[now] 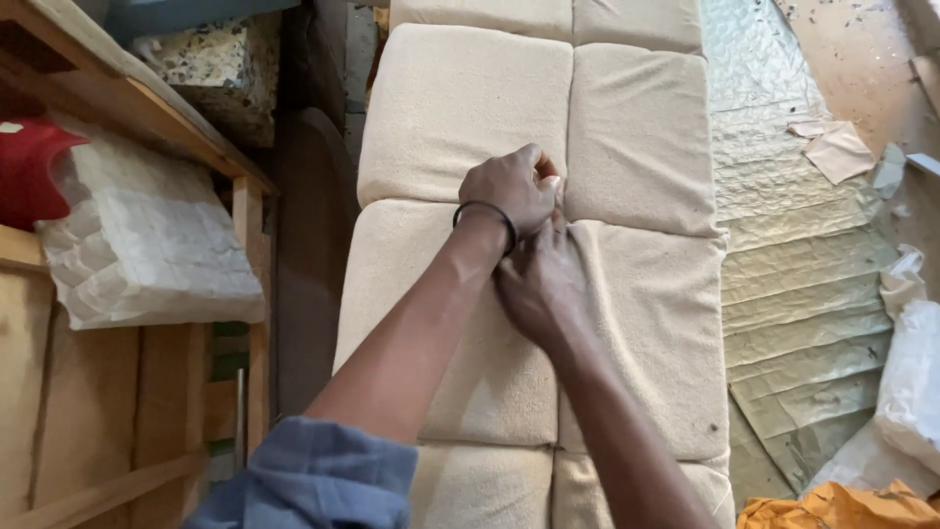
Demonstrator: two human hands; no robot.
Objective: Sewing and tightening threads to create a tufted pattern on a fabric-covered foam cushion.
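Rolled up near the camera, a blue sleeve bares the forearm that runs up to the left hand, which wears a thin dark bangle at the wrist. That hand is curled into a loose fist, knuckles up, pressing down right where the seams of the tufted beige cushion cross, its fingertips seemingly pinching something at the dimple, though what, if anything, I cannot tell. Tucked just beneath it, the right hand lies with fingers drawn together and pushed into the same seam, touching the left wrist; it looks to me as though both bear down there to hold the fabric deep in the crease. The cushion itself stretches lengthwise away from the person, divided into padded squares. To its left stand a wooden frame, a wrapped white block and something red; to its right lie crinkled silvery sheeting and orange cloth.
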